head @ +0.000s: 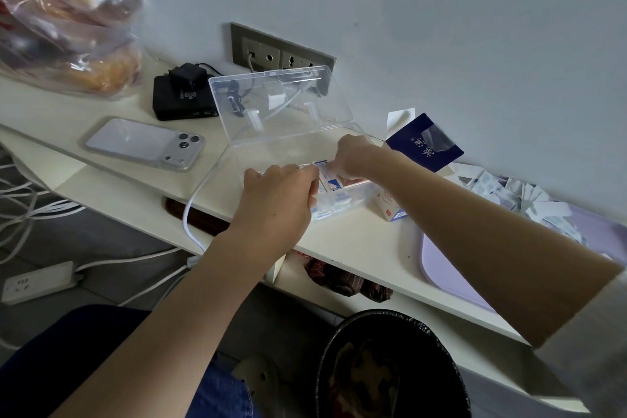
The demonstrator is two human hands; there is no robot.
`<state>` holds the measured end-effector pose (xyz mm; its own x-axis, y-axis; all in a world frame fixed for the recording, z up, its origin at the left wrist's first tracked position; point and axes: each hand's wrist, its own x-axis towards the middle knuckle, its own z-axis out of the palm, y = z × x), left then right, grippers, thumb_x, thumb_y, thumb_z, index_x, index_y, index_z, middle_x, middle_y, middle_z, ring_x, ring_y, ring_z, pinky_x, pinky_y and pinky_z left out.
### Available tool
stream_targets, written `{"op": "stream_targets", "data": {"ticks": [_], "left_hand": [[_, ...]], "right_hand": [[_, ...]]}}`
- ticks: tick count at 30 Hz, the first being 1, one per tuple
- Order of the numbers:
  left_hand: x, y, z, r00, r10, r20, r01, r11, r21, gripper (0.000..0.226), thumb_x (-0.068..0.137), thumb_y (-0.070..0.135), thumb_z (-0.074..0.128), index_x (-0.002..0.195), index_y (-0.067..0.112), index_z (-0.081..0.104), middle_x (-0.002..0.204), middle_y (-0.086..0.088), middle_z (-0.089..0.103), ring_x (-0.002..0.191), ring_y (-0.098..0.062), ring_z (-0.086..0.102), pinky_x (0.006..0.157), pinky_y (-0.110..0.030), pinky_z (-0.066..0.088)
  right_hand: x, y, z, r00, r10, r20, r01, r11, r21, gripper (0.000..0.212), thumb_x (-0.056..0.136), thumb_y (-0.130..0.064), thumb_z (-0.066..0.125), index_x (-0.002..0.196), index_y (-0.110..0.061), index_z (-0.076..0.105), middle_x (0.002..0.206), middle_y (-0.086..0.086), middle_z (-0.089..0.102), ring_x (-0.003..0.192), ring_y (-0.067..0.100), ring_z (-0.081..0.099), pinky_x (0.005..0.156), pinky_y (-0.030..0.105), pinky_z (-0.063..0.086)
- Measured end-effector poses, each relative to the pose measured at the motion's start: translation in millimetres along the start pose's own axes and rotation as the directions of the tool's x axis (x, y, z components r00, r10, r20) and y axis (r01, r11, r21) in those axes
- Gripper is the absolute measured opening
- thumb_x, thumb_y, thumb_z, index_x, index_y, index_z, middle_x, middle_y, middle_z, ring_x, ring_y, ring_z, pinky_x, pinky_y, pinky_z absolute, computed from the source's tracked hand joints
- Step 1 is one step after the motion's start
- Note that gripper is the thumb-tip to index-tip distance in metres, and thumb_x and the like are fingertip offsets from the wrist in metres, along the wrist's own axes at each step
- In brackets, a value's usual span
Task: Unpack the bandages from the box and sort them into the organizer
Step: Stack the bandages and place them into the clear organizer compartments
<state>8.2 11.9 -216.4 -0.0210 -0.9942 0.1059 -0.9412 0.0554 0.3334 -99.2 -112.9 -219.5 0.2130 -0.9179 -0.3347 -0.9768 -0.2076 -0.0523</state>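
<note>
Left hand (281,193) and right hand (353,156) together, pinching white-and-blue paper-wrapped bandages (321,168) | above clear plastic organizer (359,197) | likely light, floppy, slippery; pinch flat faces near ends.

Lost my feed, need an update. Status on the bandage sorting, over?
Left hand and right hand both pinch bandages at the organizer. Lid open. Loose pile waits on the tray. Nothing in the way.

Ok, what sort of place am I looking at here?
Probably a home or dorm desk against a wall: a smartphone lies on it, a socket panel sits behind the clear organizer, and a power strip lies on the floor.
</note>
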Motion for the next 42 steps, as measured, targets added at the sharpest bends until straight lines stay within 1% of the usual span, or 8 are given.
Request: {"op": "stream_targets", "data": {"ticks": [5,9,12,14,21,28,32,42], "left_hand": [[0,7,2,1.0,-0.008,-0.006,0.009,0.997,0.078,0.006,0.096,0.021,0.046,0.093,0.026,0.047,0.101,0.005,0.058,0.097,-0.019,0.05,0.08,-0.033,0.029],[0,18,5,1.0,-0.012,-0.009,0.013,0.977,0.214,0.016,0.098,0.024,0.042,0.11,0.023,0.052,0.109,0.001,0.057,0.103,-0.022,0.049,0.085,-0.036,0.031],[-1,30,7,0.999,0.016,-0.049,-0.002,0.965,0.261,0.019,0.097,0.022,0.043,0.114,0.022,0.051,0.109,0.001,0.055,0.102,-0.022,0.049,0.083,-0.035,0.031],[-2,40,8,0.994,0.061,-0.089,-0.036,0.966,0.256,0.019,0.096,0.021,0.044,0.114,0.021,0.051,0.107,0.001,0.054,0.099,-0.021,0.05,0.081,-0.034,0.031],[-6,87,27,0.953,0.303,-0.023,-0.3,0.95,0.09,0.018,0.098,0.019,0.038,0.107,0.023,0.052,0.111,0.005,0.056,0.104,-0.018,0.052,0.089,-0.032,0.035],[0,128,63,0.871,0.457,0.179,-0.476,0.876,0.078,0.025,0.099,0.026,0.041,0.122,0.019,0.048,0.121,0.0,0.05,0.106,-0.02,0.052,0.082,-0.029,0.038],[9,147,87,0.843,0.476,0.251,-0.513,0.851,0.111,0.03,0.098,0.024,0.044,0.126,0.015,0.046,0.124,-0.004,0.049,0.112,-0.022,0.05,0.086,-0.03,0.038],[33,181,123,0.893,0.356,0.274,-0.403,0.905,0.139,0.046,0.095,0.03,0.049,0.135,0.012,0.033,0.135,-0.01,0.041,0.122,-0.03,0.042,0.098,-0.038,0.035]], "right_hand": [[-31,11,-4,0.959,-0.156,-0.235,0.157,0.987,-0.015,0.021,0.097,-0.019,0.039,0.099,-0.01,0.058,0.096,0.006,0.057,0.081,0.025,0.052,0.062,0.029,0.04],[-72,28,9,0.799,-0.31,-0.515,0.352,0.936,-0.018,0.024,0.093,-0.004,0.045,0.11,-0.013,0.06,0.107,0.005,0.062,0.101,0.025,0.054,0.074,0.039,0.051],[-102,49,21,0.63,-0.419,-0.654,0.465,0.878,-0.116,0.021,0.085,0.0,0.055,0.101,-0.008,0.065,0.097,0.008,0.064,0.09,0.029,0.059,0.07,0.036,0.053],[-118,70,31,0.595,-0.455,-0.663,0.472,0.865,-0.17,0.022,0.079,0.0,0.057,0.097,-0.008,0.065,0.092,0.008,0.064,0.082,0.027,0.06,0.067,0.029,0.047],[-154,164,69,0.686,-0.534,-0.493,0.443,0.845,-0.299,0.022,0.079,0.0,0.055,0.097,-0.011,0.063,0.09,0.007,0.063,0.078,0.026,0.059,0.067,0.031,0.048],[-147,242,76,0.956,-0.045,-0.291,0.061,0.997,0.047,0.043,0.094,-0.027,0.052,0.134,-0.016,0.038,0.139,0.002,0.039,0.127,0.021,0.04,0.094,0.034,0.04],[-135,260,70,0.985,0.042,-0.168,-0.025,0.995,0.102,0.06,0.088,-0.039,0.059,0.138,-0.016,0.034,0.14,0.004,0.039,0.129,0.02,0.039,0.101,0.035,0.037],[-115,255,57,0.987,-0.048,-0.15,0.067,0.991,0.119,0.029,0.084,-0.031,0.066,0.109,-0.018,0.059,0.113,0.0,0.057,0.101,0.02,0.055,0.082,0.029,0.042]]}}
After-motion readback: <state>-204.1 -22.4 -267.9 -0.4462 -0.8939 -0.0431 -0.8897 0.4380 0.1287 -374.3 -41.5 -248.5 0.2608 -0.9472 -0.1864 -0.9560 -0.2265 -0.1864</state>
